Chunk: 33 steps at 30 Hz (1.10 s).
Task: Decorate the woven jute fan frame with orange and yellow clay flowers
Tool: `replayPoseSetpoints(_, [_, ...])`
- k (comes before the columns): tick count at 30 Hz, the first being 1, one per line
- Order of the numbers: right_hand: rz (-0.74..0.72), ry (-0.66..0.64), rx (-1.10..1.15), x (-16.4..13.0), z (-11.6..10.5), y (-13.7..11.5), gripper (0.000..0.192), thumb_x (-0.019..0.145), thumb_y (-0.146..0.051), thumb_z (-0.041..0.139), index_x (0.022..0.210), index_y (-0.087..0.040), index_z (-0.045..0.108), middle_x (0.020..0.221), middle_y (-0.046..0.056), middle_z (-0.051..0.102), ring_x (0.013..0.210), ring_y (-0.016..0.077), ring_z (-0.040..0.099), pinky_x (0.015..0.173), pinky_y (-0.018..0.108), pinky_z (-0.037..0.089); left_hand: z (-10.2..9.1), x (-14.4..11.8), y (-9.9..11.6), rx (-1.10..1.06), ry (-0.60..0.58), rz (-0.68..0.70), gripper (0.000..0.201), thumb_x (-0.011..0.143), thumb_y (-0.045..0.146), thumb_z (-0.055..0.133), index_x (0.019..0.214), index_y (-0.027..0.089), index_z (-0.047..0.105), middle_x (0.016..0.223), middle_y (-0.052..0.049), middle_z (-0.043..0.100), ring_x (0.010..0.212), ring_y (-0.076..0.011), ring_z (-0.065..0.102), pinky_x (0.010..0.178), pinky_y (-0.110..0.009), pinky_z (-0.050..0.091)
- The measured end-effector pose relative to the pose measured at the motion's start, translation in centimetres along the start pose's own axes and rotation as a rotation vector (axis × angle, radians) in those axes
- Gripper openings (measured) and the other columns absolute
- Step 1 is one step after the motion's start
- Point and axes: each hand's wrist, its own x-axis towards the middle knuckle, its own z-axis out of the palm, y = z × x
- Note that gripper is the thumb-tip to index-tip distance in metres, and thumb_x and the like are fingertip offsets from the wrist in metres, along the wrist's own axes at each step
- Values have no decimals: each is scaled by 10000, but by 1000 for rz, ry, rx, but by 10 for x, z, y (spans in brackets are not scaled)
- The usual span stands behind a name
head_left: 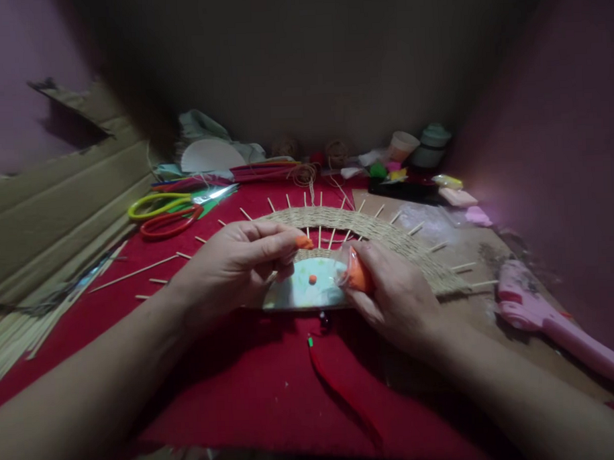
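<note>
Left hand [247, 253] and right hand [393, 284] are apart, both at the near side of the woven arc [337, 217]. One pinches a bit of orange clay [304, 242] between thumb and fingertips; the other is closed around a clear packet of orange clay [359, 274]. Inside the curve of the woven arc, a small orange ball [313, 279] sits on a pale panel [299, 294]. Left of the arc lie scissors [172, 224]; right of it, a pink glue gun [542, 317]; nearer than it, a red strand [335, 385] on the tabletop [263, 406].
</note>
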Motion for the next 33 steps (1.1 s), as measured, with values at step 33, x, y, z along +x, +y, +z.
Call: replayPoseSetpoints(33, [0,87,61,1,-1,0,123,821,-213,488,903,-145,550,737,58,579,643,176,517,587,298,435,-2,10,-5,-264,-103,5,170,660,199,778,764,126,665,609,-2,648,429,-67,563,333,-125,446])
